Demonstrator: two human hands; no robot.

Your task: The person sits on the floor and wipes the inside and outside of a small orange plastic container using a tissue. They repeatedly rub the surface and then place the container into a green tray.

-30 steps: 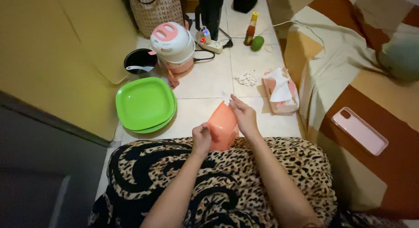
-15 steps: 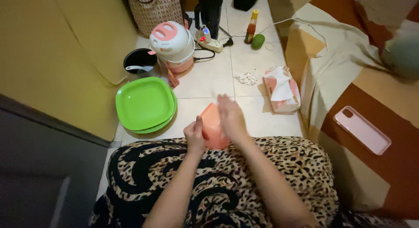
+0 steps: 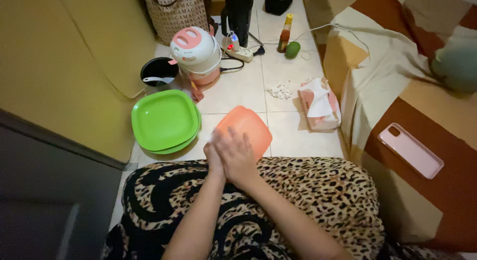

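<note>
Bedding in brown, cream and tan stripes (image 3: pixel 397 81) fills the right side, a pink phone (image 3: pixel 410 149) lying on it. Leopard-print fabric (image 3: pixel 308 190) covers the lap below. Two stacked green square plates (image 3: pixel 164 120) sit on the tiled floor (image 3: pixel 238 91), just left of the hands. Behind them stands a pink-and-white rice cooker (image 3: pixel 196 53). An orange plastic plate (image 3: pixel 251 128) is held tilted above the lap edge. Right hand (image 3: pixel 237 158) lies flat on its face, fingers spread; left hand (image 3: pixel 213 158) grips its near rim, mostly hidden behind the right.
</note>
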